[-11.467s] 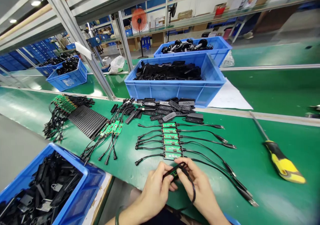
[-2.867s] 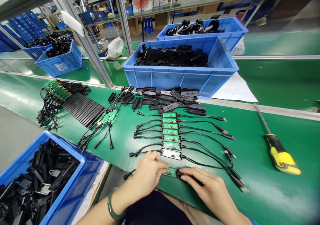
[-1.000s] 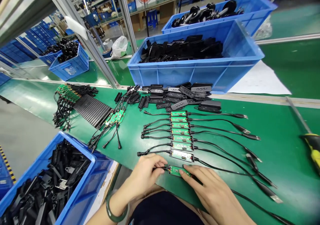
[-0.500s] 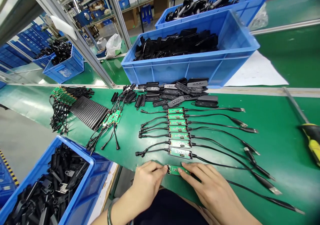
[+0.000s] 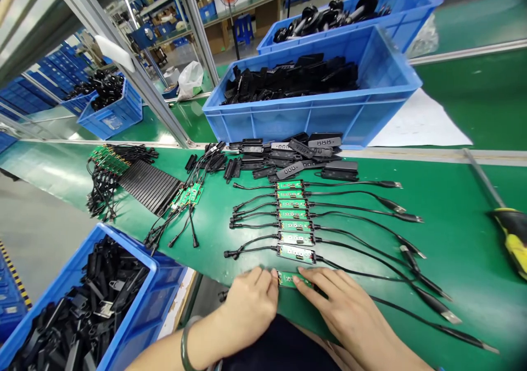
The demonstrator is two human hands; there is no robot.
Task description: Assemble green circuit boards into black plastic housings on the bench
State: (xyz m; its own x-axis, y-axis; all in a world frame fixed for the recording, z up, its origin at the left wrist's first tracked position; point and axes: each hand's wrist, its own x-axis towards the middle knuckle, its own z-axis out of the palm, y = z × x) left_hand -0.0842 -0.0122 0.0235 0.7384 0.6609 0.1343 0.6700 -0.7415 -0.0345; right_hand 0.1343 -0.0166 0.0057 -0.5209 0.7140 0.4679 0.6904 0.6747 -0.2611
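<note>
A green circuit board (image 5: 287,279) in a narrow black casing lies at the table's near edge, between my hands. My left hand (image 5: 252,304) is closed at its left end, with the fingers curled and the thumb pressed there. A black cable connector (image 5: 223,296) pokes out past that hand. My right hand (image 5: 343,297) grips the board's right end between thumb and fingers; a black USB cable (image 5: 432,322) runs out from beneath it to the right. Just beyond, several similar boards in casings (image 5: 295,253) form a column, cables out both sides.
Loose black casing parts (image 5: 288,157) lie before a blue bin (image 5: 308,116) of black parts. Stacked casings (image 5: 150,187) and wired boards (image 5: 107,159) sit at left. Another blue bin (image 5: 158,283) stands low at left. A screwdriver (image 5: 510,234) lies at far right.
My left hand has turned and curled tighter at the board's left end, and a cable connector now shows beside it. My right hand stays on the board. The camera view shifted slightly.
</note>
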